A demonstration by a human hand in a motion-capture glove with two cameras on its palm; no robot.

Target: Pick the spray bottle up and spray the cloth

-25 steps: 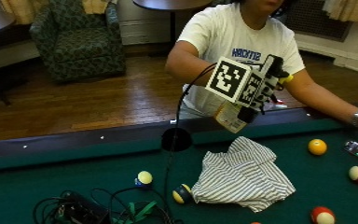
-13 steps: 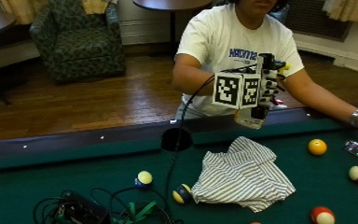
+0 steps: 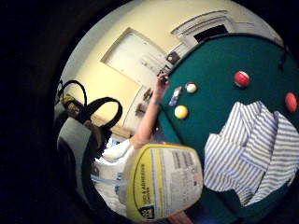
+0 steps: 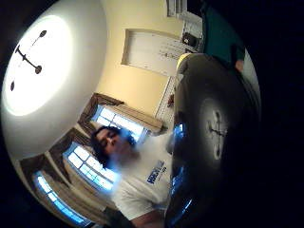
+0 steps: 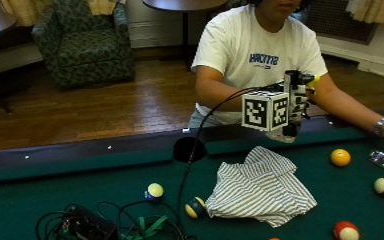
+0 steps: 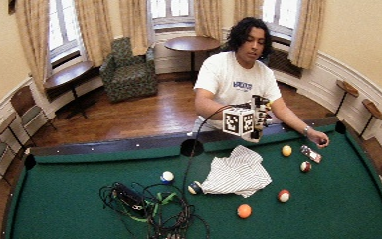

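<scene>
- green pool table (image 5: 59,185), striped cloth (image 5: 262,187) lies in the middle.
- right hand (image 5: 298,102) holds bottle (image 3: 163,184) above the cloth's far edge, fingers curled round it.
- better: aim the nozzle down at the cloth, then squeeze.

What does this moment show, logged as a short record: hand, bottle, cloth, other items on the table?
hand: gloved right hand raised above the table's far rail, gripping the spray bottle
bottle: spray bottle held off the table, over the cloth's far edge, its yellow and white label toward the palm
cloth: striped cloth lies crumpled on the green felt
other hand: bare hand rests on the felt
other items: several pool balls, such as a yellow ball; a tangle of cables
</scene>
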